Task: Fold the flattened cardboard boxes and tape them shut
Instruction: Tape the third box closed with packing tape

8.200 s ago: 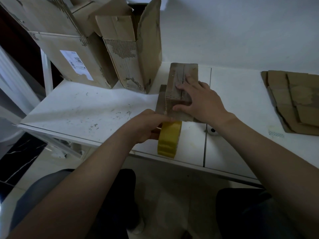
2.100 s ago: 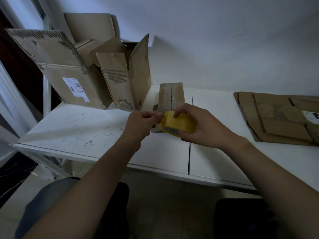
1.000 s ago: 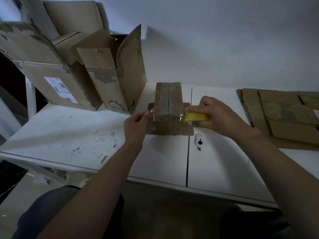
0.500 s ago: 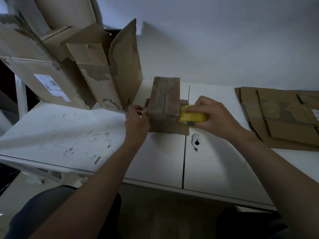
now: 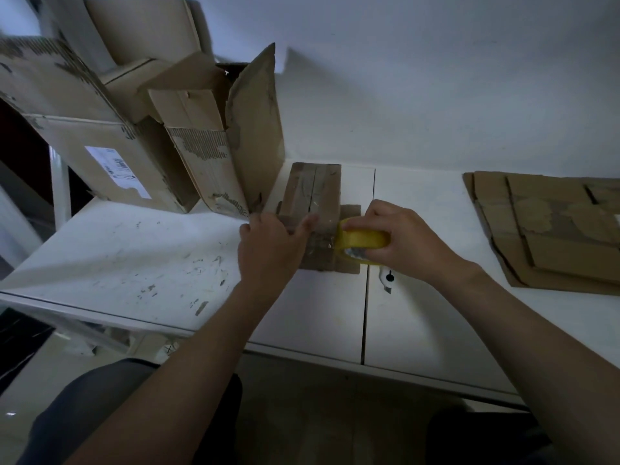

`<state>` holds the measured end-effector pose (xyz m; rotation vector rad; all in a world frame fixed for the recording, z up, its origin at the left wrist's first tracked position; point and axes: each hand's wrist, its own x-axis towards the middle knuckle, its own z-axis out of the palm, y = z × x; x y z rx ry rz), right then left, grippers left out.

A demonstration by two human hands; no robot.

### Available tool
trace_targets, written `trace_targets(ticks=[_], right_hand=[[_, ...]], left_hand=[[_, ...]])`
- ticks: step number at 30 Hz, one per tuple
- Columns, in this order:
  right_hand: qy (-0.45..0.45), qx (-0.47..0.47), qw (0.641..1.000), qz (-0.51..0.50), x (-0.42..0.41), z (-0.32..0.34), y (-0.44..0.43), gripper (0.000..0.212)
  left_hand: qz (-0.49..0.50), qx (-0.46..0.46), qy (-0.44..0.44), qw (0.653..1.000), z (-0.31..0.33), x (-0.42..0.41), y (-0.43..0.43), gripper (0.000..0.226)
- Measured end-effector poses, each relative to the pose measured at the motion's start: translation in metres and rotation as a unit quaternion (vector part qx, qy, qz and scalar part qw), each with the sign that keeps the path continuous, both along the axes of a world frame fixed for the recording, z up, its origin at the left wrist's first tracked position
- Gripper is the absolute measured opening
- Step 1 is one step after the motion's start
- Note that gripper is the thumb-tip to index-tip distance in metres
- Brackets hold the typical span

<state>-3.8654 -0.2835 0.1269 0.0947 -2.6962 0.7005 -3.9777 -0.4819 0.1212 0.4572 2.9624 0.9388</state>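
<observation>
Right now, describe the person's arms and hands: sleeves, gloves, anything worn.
Both hands, left hand and right hand, are ungloved. No ring, watch or wristband shows. Both forearms are bare as far as the frame reaches; no sleeve is in view.

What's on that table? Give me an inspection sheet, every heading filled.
Surface: white table, scuffed with dark marks on the left.
Job's things: box folded, clear tape across its near end; yellow roll at its right side; flat cardboard stacked at the right.
Clutter: open boxes at the back left, one torn; small white tool just in front of the roll, kind unclear.
Hands: left hand on the box's left side, thumb on the tape, fingers hidden; right hand grips the roll.
Cables: nothing seen.
Surroundings: white wall behind; floor below.
</observation>
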Motion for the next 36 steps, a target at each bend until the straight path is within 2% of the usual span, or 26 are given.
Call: trace_targets(ticks=[2,5,9,13,15,19,22,24,27,30,36], right_hand=[[0.007,0.002,1.0,-0.004,0.0,-0.001,-0.004,0.05],[0.02,-0.003,1.0,-0.009,0.0,-0.004,-0.007,0.05],[0.037,-0.028,0.999,-0.005,0.0,-0.011,-0.001,0.05],[0.028,-0.031,0.999,-0.004,-0.002,-0.012,0.005,0.053],[0.023,-0.024,0.999,-0.002,-0.003,-0.011,0.006,0.054],[0.014,-0.011,1.0,-0.001,-0.004,-0.01,0.007,0.052],[0.012,0.004,1.0,0.0,-0.004,-0.009,0.005,0.05],[0.011,0.008,1.0,0.0,-0.004,-0.01,0.004,0.05],[0.009,0.002,1.0,-0.005,-0.005,-0.01,0.003,0.049],[-0.002,0.013,1.0,-0.011,-0.007,-0.01,0.003,0.048],[-0.011,0.07,0.997,-0.019,-0.015,-0.017,0.005,0.044]], left_hand=[[0.022,0.001,-0.02,1.0,0.003,0.008,0.012,0.102],[0.069,0.079,-0.05,0.993,-0.003,0.01,0.023,0.106],[0.086,0.109,-0.064,0.988,-0.003,-0.007,0.018,0.08],[0.054,0.164,-0.096,0.98,-0.002,-0.029,0.0,0.052],[0.038,0.171,-0.069,0.982,-0.002,-0.032,-0.006,0.045],[0.019,0.066,0.056,0.996,-0.004,-0.028,-0.006,0.039],[-0.035,0.008,0.14,0.99,-0.002,-0.028,0.003,0.032],[-0.132,-0.002,0.151,0.98,-0.001,-0.029,0.013,0.042],[-0.23,-0.097,0.149,0.957,-0.007,-0.029,0.023,0.069],[-0.228,-0.149,0.159,0.949,-0.011,-0.031,0.024,0.085],[-0.214,-0.149,0.134,0.956,-0.008,-0.028,0.027,0.093]])
